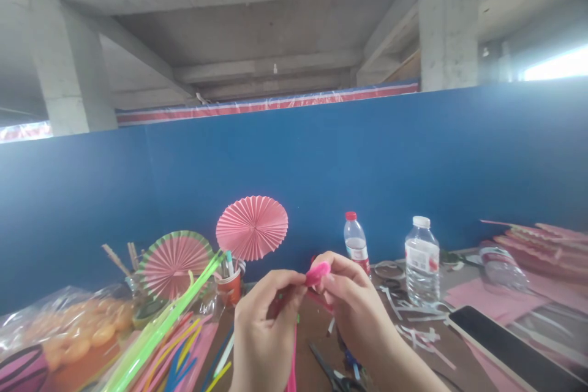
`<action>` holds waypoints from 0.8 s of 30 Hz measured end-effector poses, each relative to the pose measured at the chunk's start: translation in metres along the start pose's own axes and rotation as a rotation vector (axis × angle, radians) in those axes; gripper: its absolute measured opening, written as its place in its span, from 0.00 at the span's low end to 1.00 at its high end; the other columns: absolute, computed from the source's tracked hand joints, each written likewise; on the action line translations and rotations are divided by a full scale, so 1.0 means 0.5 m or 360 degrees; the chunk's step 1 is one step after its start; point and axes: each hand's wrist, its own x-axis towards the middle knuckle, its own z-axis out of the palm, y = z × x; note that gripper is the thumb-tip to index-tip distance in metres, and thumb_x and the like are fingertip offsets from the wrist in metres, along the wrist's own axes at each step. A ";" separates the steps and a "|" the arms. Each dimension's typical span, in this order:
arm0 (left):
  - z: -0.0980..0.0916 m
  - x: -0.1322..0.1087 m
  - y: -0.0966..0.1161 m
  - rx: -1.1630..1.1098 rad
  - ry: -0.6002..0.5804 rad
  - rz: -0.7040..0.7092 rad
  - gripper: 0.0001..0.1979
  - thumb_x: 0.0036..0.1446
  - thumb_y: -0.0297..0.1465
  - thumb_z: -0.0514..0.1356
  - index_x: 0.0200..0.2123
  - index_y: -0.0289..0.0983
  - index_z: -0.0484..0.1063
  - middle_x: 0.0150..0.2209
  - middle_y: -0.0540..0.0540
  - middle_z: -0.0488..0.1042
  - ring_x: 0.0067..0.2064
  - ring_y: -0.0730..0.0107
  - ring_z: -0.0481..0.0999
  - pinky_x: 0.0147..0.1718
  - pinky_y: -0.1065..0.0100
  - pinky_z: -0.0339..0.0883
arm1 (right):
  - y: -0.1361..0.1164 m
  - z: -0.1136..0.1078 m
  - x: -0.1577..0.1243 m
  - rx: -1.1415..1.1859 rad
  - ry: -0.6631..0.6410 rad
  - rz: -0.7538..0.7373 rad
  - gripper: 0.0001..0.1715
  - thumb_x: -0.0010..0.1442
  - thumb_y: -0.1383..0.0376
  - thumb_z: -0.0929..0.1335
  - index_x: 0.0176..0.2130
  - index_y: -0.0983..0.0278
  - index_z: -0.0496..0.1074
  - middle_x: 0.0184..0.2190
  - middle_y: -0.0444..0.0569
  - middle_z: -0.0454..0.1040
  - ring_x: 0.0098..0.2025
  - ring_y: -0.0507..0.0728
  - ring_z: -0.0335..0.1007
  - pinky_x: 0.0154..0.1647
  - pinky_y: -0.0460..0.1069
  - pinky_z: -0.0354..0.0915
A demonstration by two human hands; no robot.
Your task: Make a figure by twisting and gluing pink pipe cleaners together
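A bright pink pipe cleaner (318,272), curled into a small loop, is held up in front of me over the table. My left hand (271,312) pinches its left end between thumb and forefinger. On the other side, my right hand (351,297) grips the loop with thumb and fingers. A pink strand (293,370) shows below the left hand; whether it belongs to the same piece I cannot tell. Beneath the right hand lie dark-bladed scissors (327,367), partly covered by the hand and forearm.
Green pipe cleaners (160,327) and coloured strips (184,358) lie at left, near a bag of orange items (82,324). Pleated paper fans (252,228) stand behind. Two bottles (421,263), paper scraps (420,337), pink paper (493,300) and a phone (509,343) occupy the right. A blue partition (321,165) closes the back.
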 end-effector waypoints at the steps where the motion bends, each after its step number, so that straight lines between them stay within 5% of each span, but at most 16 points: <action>1: -0.002 -0.003 0.001 0.0100 -0.0005 0.0115 0.02 0.47 0.27 0.62 0.26 0.38 0.76 0.24 0.51 0.75 0.26 0.73 0.73 0.26 0.76 0.65 | -0.001 0.001 -0.001 0.0040 -0.0015 -0.0012 0.09 0.52 0.62 0.69 0.26 0.65 0.71 0.22 0.42 0.65 0.24 0.49 0.58 0.26 0.43 0.57; 5: -0.005 -0.007 -0.002 0.0191 -0.0092 0.0236 0.05 0.50 0.25 0.60 0.27 0.40 0.75 0.24 0.52 0.75 0.25 0.74 0.73 0.26 0.77 0.65 | -0.003 0.002 -0.004 -0.0017 0.0005 -0.0090 0.16 0.56 0.59 0.66 0.23 0.66 0.70 0.23 0.44 0.64 0.26 0.50 0.58 0.28 0.44 0.57; 24: -0.024 0.000 -0.012 0.0451 -0.0260 0.0270 0.06 0.51 0.24 0.59 0.29 0.40 0.75 0.23 0.53 0.76 0.20 0.76 0.72 0.22 0.77 0.68 | -0.009 -0.015 0.001 0.0023 -0.0027 0.0130 0.13 0.54 0.60 0.68 0.25 0.67 0.71 0.22 0.43 0.66 0.25 0.49 0.61 0.29 0.44 0.60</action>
